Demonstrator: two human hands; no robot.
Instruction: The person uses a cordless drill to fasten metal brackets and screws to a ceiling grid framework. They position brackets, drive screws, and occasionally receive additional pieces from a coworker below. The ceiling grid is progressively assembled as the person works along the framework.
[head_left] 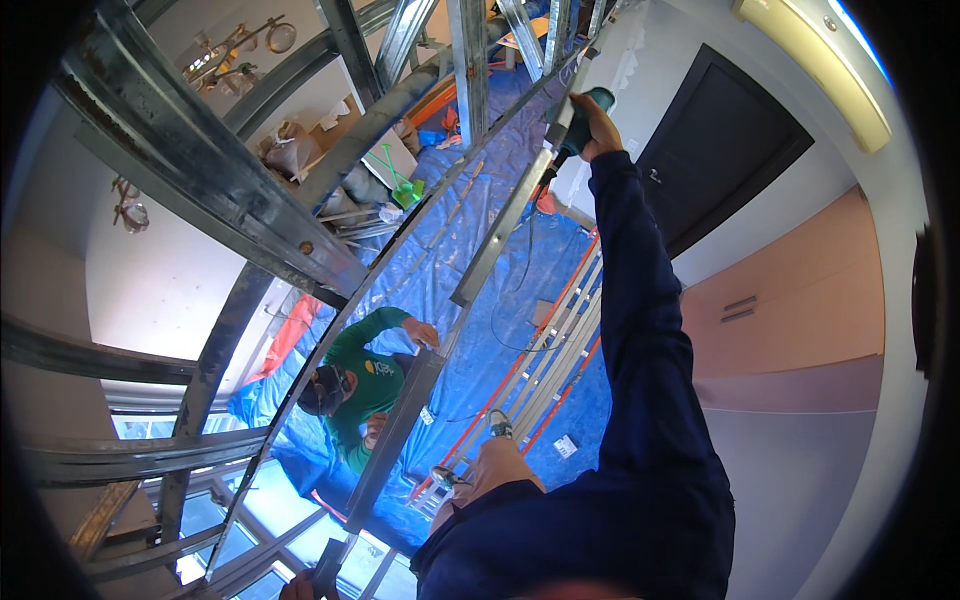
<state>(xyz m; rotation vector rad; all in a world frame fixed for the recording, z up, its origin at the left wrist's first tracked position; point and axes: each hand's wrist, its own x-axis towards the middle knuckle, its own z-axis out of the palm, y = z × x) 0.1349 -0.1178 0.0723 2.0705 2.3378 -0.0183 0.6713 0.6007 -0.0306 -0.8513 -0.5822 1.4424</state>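
At the top, my right hand (600, 132) is closed around a dark green power drill (592, 103), next to a long metal rail (505, 228). My right arm, in a dark blue sleeve, is stretched far out. At the lower edge, my left hand (297, 588) is mostly cut off; its fingers are closed on a short dark metal channel piece (326, 566). Between my hands runs a longer grey metal channel (393, 440). Below, a co-worker in a green shirt (375, 385) and cap has one hand near that channel's upper end and the other beside it.
Metal stud framing (215, 170) fills the left side. Blue sheeting (450, 240) covers the floor. A ladder with orange rails (560, 350) stands beneath me, one shoe (500, 424) on it. A green shovel (405, 190) lies among debris. A dark door (725, 145) is at right.
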